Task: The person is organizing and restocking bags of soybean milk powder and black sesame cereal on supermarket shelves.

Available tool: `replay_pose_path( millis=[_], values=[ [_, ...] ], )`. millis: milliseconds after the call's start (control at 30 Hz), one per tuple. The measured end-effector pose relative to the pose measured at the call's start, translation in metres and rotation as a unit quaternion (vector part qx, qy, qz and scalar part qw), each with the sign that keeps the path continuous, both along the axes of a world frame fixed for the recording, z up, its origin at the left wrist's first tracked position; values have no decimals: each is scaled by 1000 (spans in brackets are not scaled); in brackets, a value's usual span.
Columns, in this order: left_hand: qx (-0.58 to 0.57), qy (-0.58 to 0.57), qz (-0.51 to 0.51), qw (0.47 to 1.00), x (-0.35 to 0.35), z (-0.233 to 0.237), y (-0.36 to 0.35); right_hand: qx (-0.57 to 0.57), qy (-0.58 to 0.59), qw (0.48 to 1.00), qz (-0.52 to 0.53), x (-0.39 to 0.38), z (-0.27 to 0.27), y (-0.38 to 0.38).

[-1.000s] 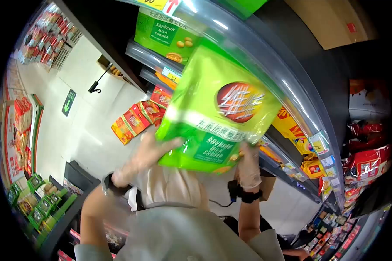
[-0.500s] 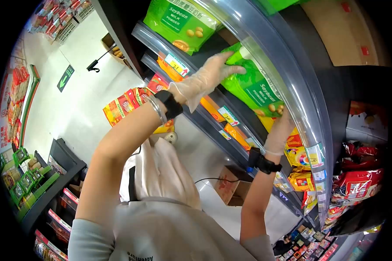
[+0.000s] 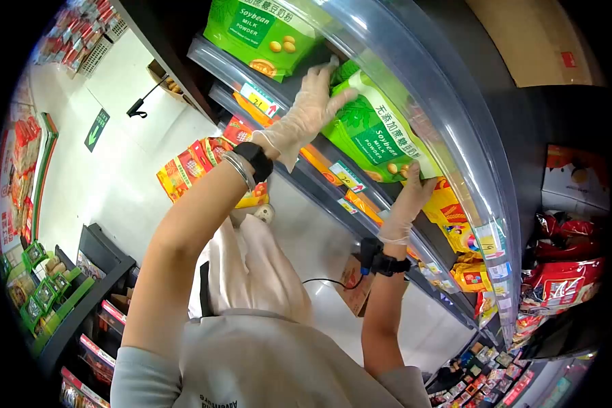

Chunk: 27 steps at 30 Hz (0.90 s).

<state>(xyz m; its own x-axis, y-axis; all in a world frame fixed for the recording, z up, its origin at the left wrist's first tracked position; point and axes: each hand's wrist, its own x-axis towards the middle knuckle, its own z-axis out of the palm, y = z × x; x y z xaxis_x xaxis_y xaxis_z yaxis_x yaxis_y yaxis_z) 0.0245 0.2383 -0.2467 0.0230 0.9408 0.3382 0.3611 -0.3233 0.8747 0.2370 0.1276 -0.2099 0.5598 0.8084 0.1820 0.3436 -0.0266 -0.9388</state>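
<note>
On the shelf, a green bag of soybean milk powder (image 3: 374,136) leans with its printed front showing. My left hand (image 3: 309,105), in a clear glove, grips its left end; the thumb lies on the front and the other fingers go behind the edge. At the opposite end my right hand (image 3: 411,197), also gloved, pinches the lower corner with the thumb in front and fingers partly hidden. A second green soybean milk powder bag (image 3: 262,37) stands to the upper left on the same shelf.
A clear curved shelf guard (image 3: 449,115) arches just beyond the bag. Price tags (image 3: 258,98) line the shelf edge. Yellow packets (image 3: 459,234) stand right of my right hand. Red-and-yellow bags (image 3: 194,166) sit below my left forearm, and a cardboard box (image 3: 353,282) is on the floor.
The bag has shifted left and toward me, its front turning more into view. Both hands moved with it, and the right thumb now shows on its corner.
</note>
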Motion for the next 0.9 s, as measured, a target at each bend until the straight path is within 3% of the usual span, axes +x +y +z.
replay_pose_path(
  millis=[33, 100, 133, 267, 500, 733, 833, 900],
  values=[
    [-2, -1, -2, 1000, 0, 9, 1, -1, 33, 999, -5, -8, 3, -4],
    [-118, -153, -42, 980, 0, 29, 2, 33, 68, 997, -7, -15, -8, -10],
    [-119, -155, -45, 980, 1, 39, 1, 36, 67, 997, -10, -17, -16, -12],
    [-254, -385, -100, 881, 5, 73, -9, 15, 96, 995, 2, -19, -37, -17],
    [-254, -392, -166, 869, 18, 41, -6, -24, 146, 989, -12, -18, -40, -37],
    [-285, -300, -120, 902, 55, 2, 5, -7, 130, 991, -17, 6, -40, -49],
    [-270, -422, -221, 837, 39, 36, -13, -40, 127, 991, -21, 4, -31, -50],
    [-277, -398, -189, 854, 46, 29, -7, -35, 117, 992, -27, 5, -34, -49]
  ],
)
